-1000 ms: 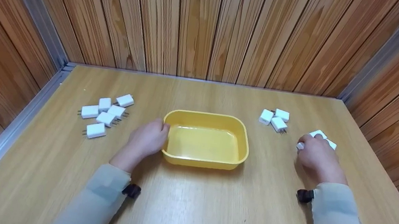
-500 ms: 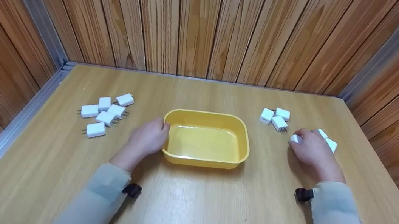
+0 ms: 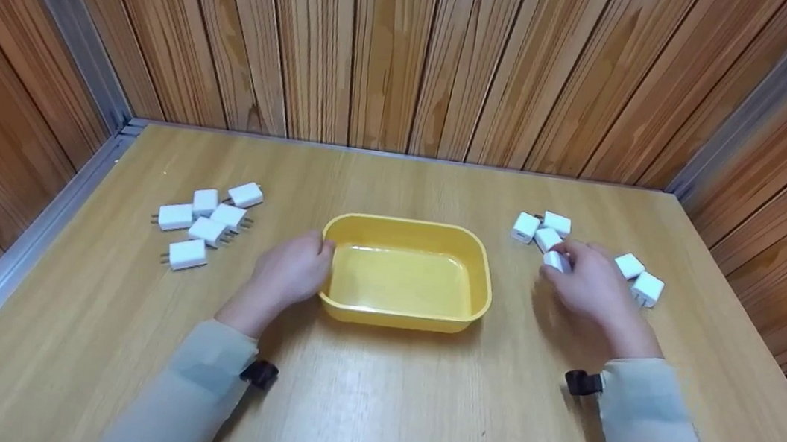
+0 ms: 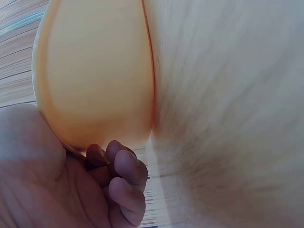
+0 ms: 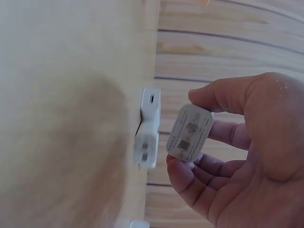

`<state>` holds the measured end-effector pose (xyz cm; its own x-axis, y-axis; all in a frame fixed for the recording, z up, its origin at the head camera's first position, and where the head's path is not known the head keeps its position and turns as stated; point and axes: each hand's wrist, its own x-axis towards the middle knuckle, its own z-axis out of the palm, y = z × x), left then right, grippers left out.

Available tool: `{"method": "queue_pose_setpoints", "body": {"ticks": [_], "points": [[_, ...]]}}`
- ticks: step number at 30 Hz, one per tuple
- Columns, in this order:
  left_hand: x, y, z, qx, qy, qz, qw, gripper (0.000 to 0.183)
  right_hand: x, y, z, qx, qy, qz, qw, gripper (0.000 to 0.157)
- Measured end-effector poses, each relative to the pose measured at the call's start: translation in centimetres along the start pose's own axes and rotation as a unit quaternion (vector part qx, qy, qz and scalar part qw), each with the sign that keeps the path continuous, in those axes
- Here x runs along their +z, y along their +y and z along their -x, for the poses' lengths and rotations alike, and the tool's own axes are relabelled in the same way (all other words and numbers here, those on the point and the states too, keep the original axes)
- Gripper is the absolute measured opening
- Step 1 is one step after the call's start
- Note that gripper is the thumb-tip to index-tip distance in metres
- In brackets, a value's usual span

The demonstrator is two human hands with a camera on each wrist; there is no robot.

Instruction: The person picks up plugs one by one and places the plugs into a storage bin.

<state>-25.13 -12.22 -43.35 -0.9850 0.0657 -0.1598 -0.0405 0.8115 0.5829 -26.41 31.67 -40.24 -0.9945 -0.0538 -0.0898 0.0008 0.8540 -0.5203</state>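
In the head view, bright, even light is falling on the surface [image 3: 368, 428], whose near middle is showing pale glare. The yellow tub [image 3: 396, 320] is catching highlights inside and casting a soft shadow. Both wrist views are looking hazy, the surface blurring. In the right one, broad shadow is browning it and wall planks [image 5: 213, 61] are bowing.

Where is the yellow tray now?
In the head view, the tray stands on the table, its left edge gripped by the left hand, the right hand apart to its right.
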Motion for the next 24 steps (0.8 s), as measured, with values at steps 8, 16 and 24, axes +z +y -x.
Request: {"method": "queue_pose_setpoints", "body": {"ticks": [8,16,24], "points": [[0.0,0.1,-0.1,0.0,0.0,-0.018,0.9998,0.052,0.6,-2.5,0.3,-0.007,0.015,-0.01,1.0,0.05],[-0.2,-0.1,0.0,-0.006,-0.007,-0.011,0.9999,0.055,1.0,-5.6,0.6,-0.024,0.016,-0.023,0.999,0.053],[-0.1,0.0,0.1,0.001,-0.004,-0.005,1.0,0.054,2.1,-9.4,0.8,-0.041,0.017,-0.04,0.998,0.045]]}}
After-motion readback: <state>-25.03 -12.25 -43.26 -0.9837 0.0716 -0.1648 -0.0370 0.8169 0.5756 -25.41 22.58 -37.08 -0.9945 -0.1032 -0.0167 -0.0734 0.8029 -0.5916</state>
